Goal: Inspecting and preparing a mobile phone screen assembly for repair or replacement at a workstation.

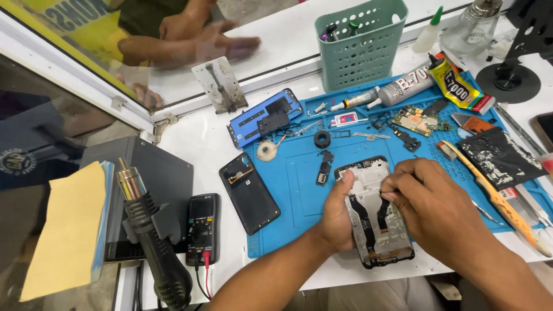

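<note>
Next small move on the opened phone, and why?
Probably lift the flex cable a little further with the right hand while the left hand keeps the opened phone steady. The right fingertips pinch at the cable's top end, the left thumb presses the frame edge, and the phone overhangs the blue mat.

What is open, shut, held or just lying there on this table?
Opened black phone frame: back off, insides bare, held.
Left hand: gripping the frame's left edge.
Right hand: fingertips pressed onto the frame's insides.
Black rectangular back cover: removed, lying flat.
Green circuit board: taken out, on the blue rubber mat.
Black multimeter: leads plugged in.
</note>
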